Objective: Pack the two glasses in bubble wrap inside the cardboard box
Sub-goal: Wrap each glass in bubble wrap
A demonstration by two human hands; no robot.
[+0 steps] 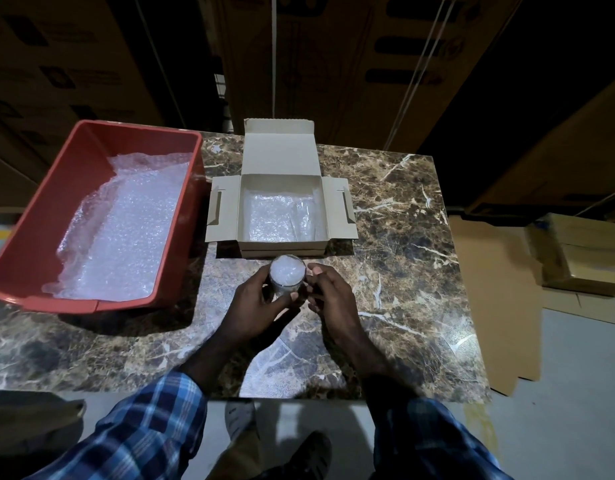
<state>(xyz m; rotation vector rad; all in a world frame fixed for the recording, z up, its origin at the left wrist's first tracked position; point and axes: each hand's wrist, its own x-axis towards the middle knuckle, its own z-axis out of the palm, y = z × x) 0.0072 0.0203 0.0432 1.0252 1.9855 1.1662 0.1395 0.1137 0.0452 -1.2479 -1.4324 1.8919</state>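
Two hands meet at one glass (287,277) that stands on the table (396,237) just in front of the cardboard box (281,211). The left hand (261,306) has its fingers and thumb curled around the side of the glass and holds it. The right hand (328,294) is close on the other side with bent fingers, and I cannot tell if it touches the glass or grips it. The glass is clear and round, and its top is stuffed with white crinkly bubble wrap (287,271). The box is flat and pale brown, with its lid and side flaps folded out. A sheet of bumpy wrap lines its floor, and something clear lies on the right side, too hard to make out. To the left sits a red plastic tub (39,237) with more shiny wrap inside. The table top looks like brown marble with white veins. Blue checked sleeves (153,427) are cut off at the bottom edge.
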